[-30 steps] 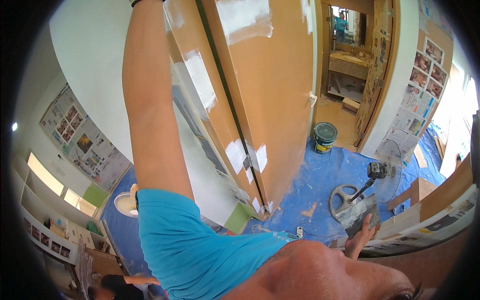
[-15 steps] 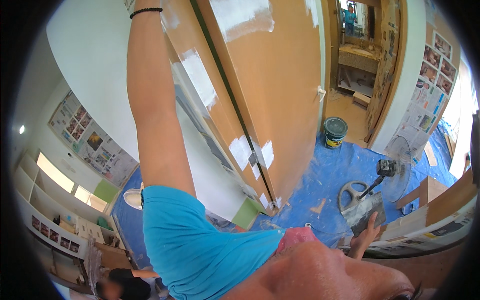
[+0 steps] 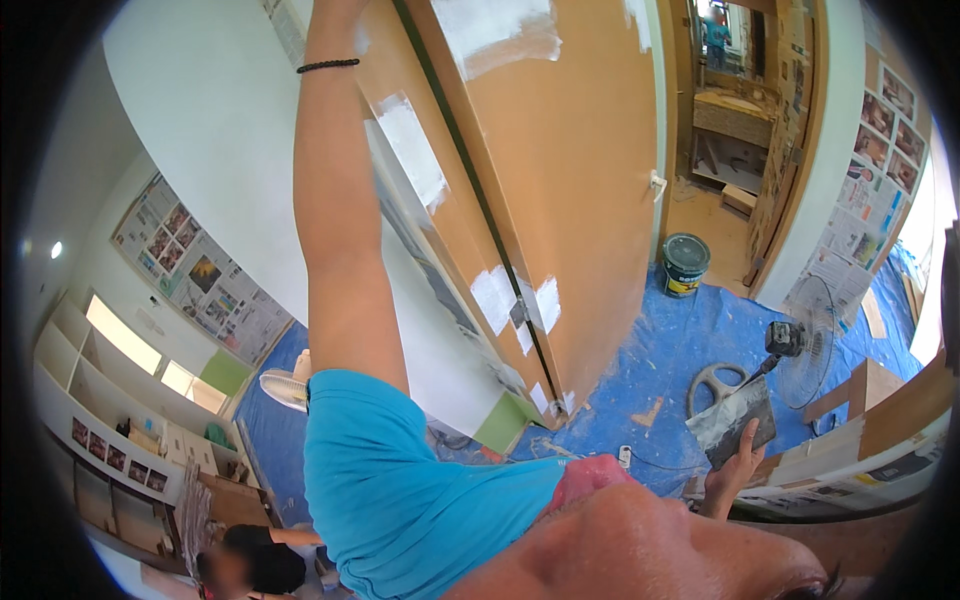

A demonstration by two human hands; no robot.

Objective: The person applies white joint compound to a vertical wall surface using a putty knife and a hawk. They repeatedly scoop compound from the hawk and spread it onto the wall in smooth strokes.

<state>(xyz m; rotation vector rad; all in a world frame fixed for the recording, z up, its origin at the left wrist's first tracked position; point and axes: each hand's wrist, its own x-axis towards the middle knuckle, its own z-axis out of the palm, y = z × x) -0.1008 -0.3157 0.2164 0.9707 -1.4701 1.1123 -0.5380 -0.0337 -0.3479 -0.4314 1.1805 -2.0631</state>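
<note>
My left arm, in a blue sleeve, reaches up along a wooden door frame (image 3: pixel 408 150) patched with white. Only the base of my left hand (image 3: pixel 338 18) shows, above a black bead bracelet (image 3: pixel 328 65); the fingers are cut off by the upper edge. Lower right, my right hand (image 3: pixel 738 468) is closed on the edge of a flat grey putty board (image 3: pixel 735 425) smeared with pale filler. Between the two stands a brown door (image 3: pixel 570 190) with brushed white patches and a hinge (image 3: pixel 519 311) near the frame.
Blue sheeting (image 3: pixel 650 350) covers the floor. On it stand a dark lidded bucket (image 3: pixel 685 265) and a fan (image 3: pixel 810 340) near the putty board. A doorway (image 3: pixel 735 130) opens at the far right. A co-worker in black (image 3: pixel 265 560) is at lower left, near white shelves (image 3: pixel 90 390).
My left arm has come down a little, so the bracelet and the base of the hand show more. The view has shifted slightly. My right hand keeps its grip on the putty board.
</note>
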